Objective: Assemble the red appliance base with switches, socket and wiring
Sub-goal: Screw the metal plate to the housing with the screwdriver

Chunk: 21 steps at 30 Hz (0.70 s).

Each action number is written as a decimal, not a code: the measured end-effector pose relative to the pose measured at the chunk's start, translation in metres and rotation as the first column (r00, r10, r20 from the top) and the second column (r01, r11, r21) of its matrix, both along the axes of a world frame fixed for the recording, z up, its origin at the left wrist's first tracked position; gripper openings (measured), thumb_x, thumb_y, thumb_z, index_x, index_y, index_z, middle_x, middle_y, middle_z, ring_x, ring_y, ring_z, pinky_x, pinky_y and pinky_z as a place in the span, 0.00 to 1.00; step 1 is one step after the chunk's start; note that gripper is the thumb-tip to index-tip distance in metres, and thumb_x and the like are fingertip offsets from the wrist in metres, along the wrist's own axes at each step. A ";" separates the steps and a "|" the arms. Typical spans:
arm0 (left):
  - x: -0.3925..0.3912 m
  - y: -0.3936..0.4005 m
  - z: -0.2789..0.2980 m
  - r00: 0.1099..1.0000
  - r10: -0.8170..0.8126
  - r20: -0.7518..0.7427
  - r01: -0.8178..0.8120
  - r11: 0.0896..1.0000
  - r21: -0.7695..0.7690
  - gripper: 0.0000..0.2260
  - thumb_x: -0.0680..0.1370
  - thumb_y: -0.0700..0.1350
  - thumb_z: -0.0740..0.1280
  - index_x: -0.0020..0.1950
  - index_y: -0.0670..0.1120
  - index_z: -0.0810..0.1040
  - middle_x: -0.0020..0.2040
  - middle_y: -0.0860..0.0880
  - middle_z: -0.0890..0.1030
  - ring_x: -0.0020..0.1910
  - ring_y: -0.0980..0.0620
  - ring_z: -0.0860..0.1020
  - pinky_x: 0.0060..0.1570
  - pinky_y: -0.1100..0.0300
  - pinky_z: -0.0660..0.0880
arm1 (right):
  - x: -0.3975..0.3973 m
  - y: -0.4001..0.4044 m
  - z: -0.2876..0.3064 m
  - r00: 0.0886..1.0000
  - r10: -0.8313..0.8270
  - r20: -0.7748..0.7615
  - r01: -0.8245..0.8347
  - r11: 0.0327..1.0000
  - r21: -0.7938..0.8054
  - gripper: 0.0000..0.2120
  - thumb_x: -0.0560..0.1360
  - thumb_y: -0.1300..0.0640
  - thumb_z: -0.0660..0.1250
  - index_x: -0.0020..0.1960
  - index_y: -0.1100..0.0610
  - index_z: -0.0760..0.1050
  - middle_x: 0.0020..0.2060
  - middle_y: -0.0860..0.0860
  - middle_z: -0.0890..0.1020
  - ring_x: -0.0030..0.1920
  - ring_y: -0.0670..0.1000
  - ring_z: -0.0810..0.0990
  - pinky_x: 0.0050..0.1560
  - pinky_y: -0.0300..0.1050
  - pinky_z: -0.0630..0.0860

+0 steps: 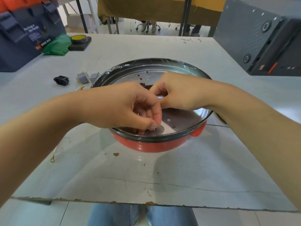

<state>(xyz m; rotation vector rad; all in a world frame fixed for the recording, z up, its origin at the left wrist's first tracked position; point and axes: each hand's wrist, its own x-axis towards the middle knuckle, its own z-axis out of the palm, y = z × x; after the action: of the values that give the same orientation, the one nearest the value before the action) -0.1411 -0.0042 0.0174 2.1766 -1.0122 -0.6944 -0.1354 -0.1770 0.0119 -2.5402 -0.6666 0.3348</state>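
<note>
Head camera looks down past blue-jeaned legs (123, 215) to the chipped near edge of a grey table (146, 181), its top scuffed and marked with dark lines. A ring-terminal wire (52, 159) lies near the left forearm. At mid-table sits the red appliance base (151, 145), round, with a dark rim and a shiny metal floor. Both hands reach inside it: the left hand (130, 108) has its fingers curled down, pinching something small that I cannot make out; the right hand (175, 92) is also curled, fingertips meeting the left hand, and what it holds is hidden. Just left of the base lie two grey switches (88, 77) and a black power socket (61, 80). Farther back stand a green plastic bag (57, 45), a yellow tape roll (78, 38), a dark blue storage box (24, 35) and, at right, a grey machine housing (260, 35). Beyond the table are chair wheels and table legs on a pale floor.
</note>
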 end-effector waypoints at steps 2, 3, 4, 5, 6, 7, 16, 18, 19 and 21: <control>0.000 0.000 -0.002 1.000 -0.019 0.021 0.019 1.000 0.002 0.03 0.73 0.41 0.70 0.42 0.49 0.81 0.32 0.53 0.82 0.33 0.57 0.80 0.37 0.68 0.75 | -0.002 0.001 -0.002 1.000 -0.017 0.003 0.017 1.000 0.005 0.09 0.74 0.53 0.69 0.46 0.59 0.82 0.38 0.59 0.80 0.35 0.47 0.69 0.37 0.44 0.68; 0.000 0.000 -0.002 0.999 -0.030 0.030 0.030 1.000 0.003 0.04 0.73 0.41 0.70 0.42 0.49 0.81 0.32 0.54 0.81 0.32 0.58 0.80 0.36 0.69 0.74 | -0.003 0.001 -0.004 1.000 -0.027 0.011 0.027 1.000 0.003 0.09 0.74 0.52 0.69 0.45 0.57 0.82 0.38 0.57 0.81 0.35 0.46 0.70 0.37 0.43 0.68; 0.000 0.000 -0.003 0.998 -0.039 0.039 0.039 0.999 0.004 0.04 0.73 0.40 0.70 0.41 0.50 0.81 0.31 0.55 0.81 0.32 0.59 0.79 0.36 0.71 0.73 | -0.004 0.001 -0.005 0.999 -0.037 0.019 0.037 0.999 0.005 0.08 0.74 0.53 0.68 0.45 0.56 0.82 0.38 0.56 0.81 0.35 0.45 0.71 0.37 0.42 0.69; 0.000 -0.001 -0.003 0.998 -0.047 0.047 0.047 0.999 0.005 0.05 0.73 0.40 0.70 0.41 0.50 0.81 0.31 0.56 0.81 0.31 0.60 0.79 0.36 0.72 0.72 | -0.005 0.001 -0.006 0.999 -0.046 0.024 0.046 0.999 0.010 0.08 0.75 0.53 0.68 0.44 0.56 0.82 0.38 0.55 0.82 0.36 0.46 0.71 0.37 0.43 0.69; 0.000 -0.001 -0.004 0.997 -0.055 0.055 0.055 0.999 0.004 0.05 0.73 0.39 0.70 0.41 0.50 0.81 0.31 0.57 0.81 0.31 0.60 0.78 0.35 0.73 0.72 | -0.006 0.001 -0.007 0.998 -0.053 0.025 0.053 0.999 0.013 0.07 0.75 0.54 0.68 0.43 0.56 0.82 0.37 0.55 0.82 0.36 0.47 0.72 0.38 0.44 0.71; 0.001 -0.002 -0.004 0.996 -0.062 0.063 0.062 0.998 0.005 0.05 0.73 0.39 0.70 0.41 0.50 0.81 0.30 0.57 0.80 0.30 0.61 0.77 0.35 0.73 0.71 | -0.006 0.001 -0.008 0.998 -0.059 0.025 0.059 0.998 0.014 0.07 0.75 0.55 0.67 0.43 0.57 0.82 0.37 0.55 0.82 0.36 0.49 0.73 0.39 0.46 0.72; 0.005 -0.004 -0.008 0.989 -0.119 0.082 0.121 0.992 -0.020 0.02 0.70 0.46 0.69 0.41 0.52 0.81 0.32 0.57 0.81 0.33 0.58 0.79 0.38 0.67 0.76 | -0.005 0.000 -0.010 0.998 -0.058 0.031 0.058 0.998 -0.005 0.07 0.74 0.59 0.66 0.44 0.53 0.83 0.37 0.53 0.83 0.42 0.54 0.78 0.44 0.51 0.76; 0.006 -0.004 -0.008 0.989 -0.129 0.079 0.131 0.991 -0.031 0.02 0.71 0.45 0.69 0.40 0.52 0.81 0.32 0.57 0.80 0.32 0.58 0.79 0.38 0.67 0.76 | -0.005 -0.001 -0.010 0.998 -0.055 0.020 0.055 0.998 0.005 0.06 0.74 0.58 0.66 0.44 0.52 0.83 0.37 0.52 0.83 0.41 0.53 0.79 0.44 0.50 0.76; 0.006 -0.004 -0.008 0.988 -0.130 0.081 0.134 0.990 -0.035 0.02 0.71 0.45 0.69 0.40 0.52 0.81 0.32 0.58 0.80 0.32 0.59 0.79 0.38 0.68 0.75 | -0.005 -0.001 -0.010 0.999 -0.051 0.017 0.051 0.999 0.009 0.06 0.74 0.58 0.67 0.44 0.52 0.83 0.36 0.52 0.83 0.41 0.52 0.78 0.44 0.50 0.76; 0.007 -0.005 -0.009 0.988 -0.131 0.087 0.135 0.990 -0.037 0.02 0.70 0.45 0.69 0.40 0.53 0.81 0.31 0.58 0.80 0.32 0.58 0.79 0.37 0.69 0.75 | -0.004 -0.002 -0.009 0.999 -0.043 0.009 0.042 0.999 0.014 0.06 0.74 0.58 0.67 0.44 0.53 0.83 0.36 0.53 0.83 0.41 0.53 0.78 0.44 0.50 0.76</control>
<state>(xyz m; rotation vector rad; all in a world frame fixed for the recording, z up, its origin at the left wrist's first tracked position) -0.1342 -0.0094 0.0084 2.1312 -1.2144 -0.6394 -0.1392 -0.1787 0.0026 -2.5403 -0.6154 0.3023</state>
